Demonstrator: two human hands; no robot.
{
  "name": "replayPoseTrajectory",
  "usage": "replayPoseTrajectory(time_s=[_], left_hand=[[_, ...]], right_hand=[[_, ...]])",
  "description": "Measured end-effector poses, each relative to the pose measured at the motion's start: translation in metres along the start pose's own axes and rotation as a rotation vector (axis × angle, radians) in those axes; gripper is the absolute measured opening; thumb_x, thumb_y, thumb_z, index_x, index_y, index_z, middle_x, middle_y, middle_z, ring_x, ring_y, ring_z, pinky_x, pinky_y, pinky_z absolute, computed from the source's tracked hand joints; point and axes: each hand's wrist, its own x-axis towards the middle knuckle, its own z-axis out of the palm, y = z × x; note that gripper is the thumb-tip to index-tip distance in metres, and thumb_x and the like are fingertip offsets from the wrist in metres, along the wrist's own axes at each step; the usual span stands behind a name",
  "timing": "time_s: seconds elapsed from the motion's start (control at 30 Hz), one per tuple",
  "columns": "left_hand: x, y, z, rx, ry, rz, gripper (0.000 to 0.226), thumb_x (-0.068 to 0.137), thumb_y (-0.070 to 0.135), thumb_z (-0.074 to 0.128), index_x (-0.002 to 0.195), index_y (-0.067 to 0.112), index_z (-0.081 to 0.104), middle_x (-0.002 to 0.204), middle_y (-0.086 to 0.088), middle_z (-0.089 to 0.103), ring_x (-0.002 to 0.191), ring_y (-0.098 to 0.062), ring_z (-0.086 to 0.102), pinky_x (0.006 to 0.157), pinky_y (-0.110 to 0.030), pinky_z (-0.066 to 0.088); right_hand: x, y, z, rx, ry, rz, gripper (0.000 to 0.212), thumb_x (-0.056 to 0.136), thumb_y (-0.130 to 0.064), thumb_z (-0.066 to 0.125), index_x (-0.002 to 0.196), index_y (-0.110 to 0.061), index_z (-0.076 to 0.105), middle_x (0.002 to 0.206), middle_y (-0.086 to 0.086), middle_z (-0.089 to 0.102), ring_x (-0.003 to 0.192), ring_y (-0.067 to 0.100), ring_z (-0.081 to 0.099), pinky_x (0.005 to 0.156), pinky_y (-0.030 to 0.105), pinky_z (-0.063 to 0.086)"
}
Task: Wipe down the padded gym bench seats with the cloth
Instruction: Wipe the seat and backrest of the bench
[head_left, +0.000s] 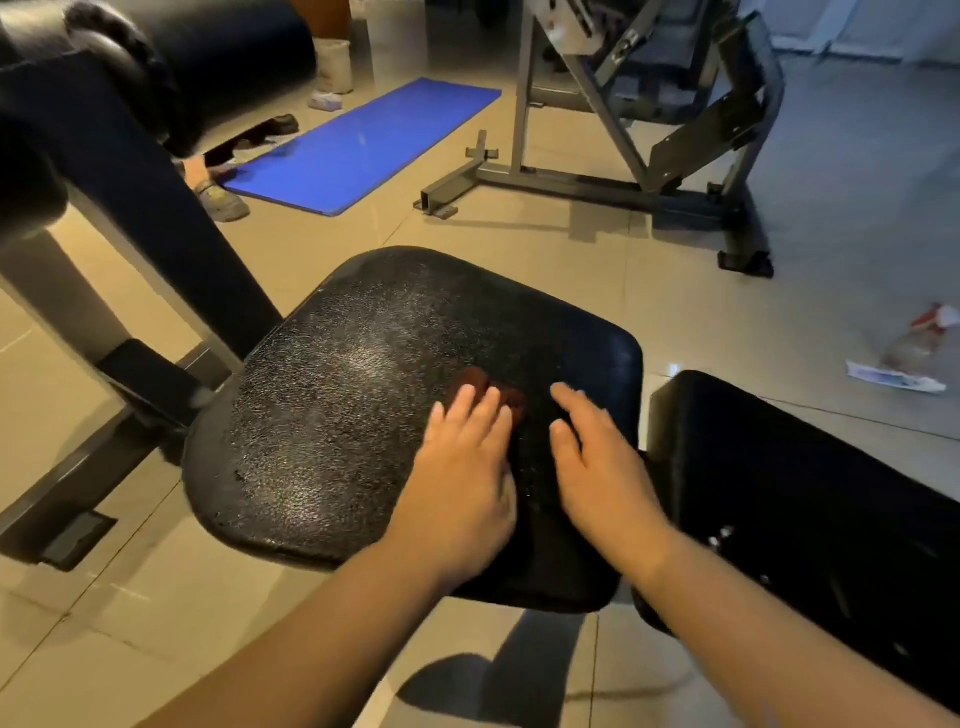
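A: Grip?
B: Left hand (462, 467) flat, fingers straight, pressing the reddish cloth (493, 387); nothing pinched. Right hand (597, 467) flat too, just beside it, blurred, on or just above the seat pad (337, 415).
A: Step?
B: Mid-wipe, I judge. Cloth under the left fingertips, right of pad centre. Next: sweep leftward with steady pressure, then the neighbouring pad (805, 493).

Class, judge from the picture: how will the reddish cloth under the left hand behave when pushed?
Probably floppy: the cloth lies bunched in folds beneath the left hand. Likely light: it is small, mostly hidden by that hand. It may drag rather than glide on the textured seat pad.
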Motion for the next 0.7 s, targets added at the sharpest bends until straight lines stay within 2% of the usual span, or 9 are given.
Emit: replayPoseTrajectory(time_s=[0.07,0.13,0.2,0.3,0.4,0.47,0.53,0.6,0.7], left_hand=[[-0.005,0.006,-0.009,-0.417,-0.070,-0.029,0.067,0.084,0.028,0.035,0.151,0.019,0.038,0.159,0.012,0.025,0.152,-0.009,0.004,0.115,-0.016,-0.012],[-0.009,0.006,-0.026,-0.869,-0.030,-0.209,0.054,0.081,0.017,0.048,0.134,0.021,0.059,0.143,0.021,0.046,0.142,0.000,0.031,0.108,-0.002,0.016],[-0.013,-0.003,-0.035,-1.010,0.131,-0.299,0.047,0.079,0.010,0.051,0.122,0.024,0.067,0.128,0.017,0.063,0.124,0.000,0.053,0.092,-0.004,0.037],[-0.009,-0.012,-0.031,-0.964,0.153,-0.341,0.045,0.086,0.012,0.050,0.122,0.034,0.065,0.126,0.015,0.063,0.118,0.000,0.055,0.098,-0.022,0.042],[0.001,-0.007,-0.024,-0.823,0.122,-0.291,0.053,0.078,0.036,0.046,0.128,0.033,0.062,0.133,0.010,0.059,0.124,-0.006,0.050,0.108,-0.037,0.039],[0.006,0.003,-0.013,-0.505,0.124,-0.188,0.064,0.074,0.045,0.041,0.133,0.030,0.059,0.140,0.010,0.055,0.132,-0.010,0.042,0.116,-0.043,0.027],[0.012,0.013,0.000,-0.167,0.097,-0.143,0.062,0.084,0.038,0.046,0.145,0.030,0.046,0.154,0.012,0.041,0.145,-0.008,0.026,0.120,-0.040,0.003],[0.017,0.020,0.008,-0.022,0.038,-0.103,0.062,0.095,0.030,0.043,0.155,0.025,0.030,0.164,0.009,0.020,0.152,-0.006,0.006,0.120,-0.039,-0.014],[0.021,0.020,0.007,-0.031,-0.013,-0.099,0.058,0.100,0.026,0.036,0.157,0.023,0.025,0.166,0.008,0.013,0.152,-0.005,0.000,0.123,-0.042,-0.010]], right_hand=[[-0.024,-0.009,0.005,0.070,-0.005,0.010,0.048,0.108,-0.037,0.034,0.155,-0.046,0.026,0.164,-0.008,0.027,0.153,0.015,0.020,0.125,0.042,0.019],[-0.034,-0.020,0.021,-0.119,-0.074,-0.034,0.053,0.108,-0.043,0.026,0.158,-0.044,0.012,0.169,-0.001,0.010,0.156,0.021,0.002,0.126,0.045,-0.001],[-0.038,-0.032,0.043,-0.401,-0.130,-0.080,0.060,0.104,-0.053,0.020,0.158,-0.043,-0.006,0.168,0.007,-0.015,0.153,0.033,-0.020,0.120,0.055,-0.018],[-0.038,-0.037,0.053,-0.526,-0.127,-0.115,0.062,0.106,-0.050,0.027,0.156,-0.044,-0.008,0.167,0.011,-0.016,0.149,0.039,-0.027,0.115,0.062,-0.022],[-0.043,-0.011,0.035,-0.510,-0.014,-0.215,0.055,0.106,-0.035,0.024,0.160,-0.034,0.010,0.165,0.008,0.010,0.155,0.027,-0.003,0.121,0.045,-0.019],[-0.043,0.008,0.020,-0.511,0.055,-0.201,0.054,0.105,-0.032,0.022,0.159,-0.030,0.017,0.162,0.002,0.018,0.154,0.018,0.007,0.120,0.036,-0.017],[-0.028,0.014,0.014,-0.449,0.051,-0.128,0.052,0.109,-0.029,0.024,0.160,-0.028,0.013,0.166,0.001,0.011,0.155,0.016,0.000,0.120,0.032,-0.016],[-0.007,0.005,0.014,-0.373,0.032,-0.025,0.054,0.111,-0.029,0.025,0.161,-0.026,0.006,0.169,0.002,-0.001,0.155,0.018,-0.010,0.117,0.030,-0.017],[0.004,-0.008,0.016,-0.359,0.056,0.019,0.056,0.111,-0.032,0.026,0.161,-0.025,0.004,0.168,0.005,-0.005,0.155,0.022,-0.010,0.122,0.035,-0.008]])
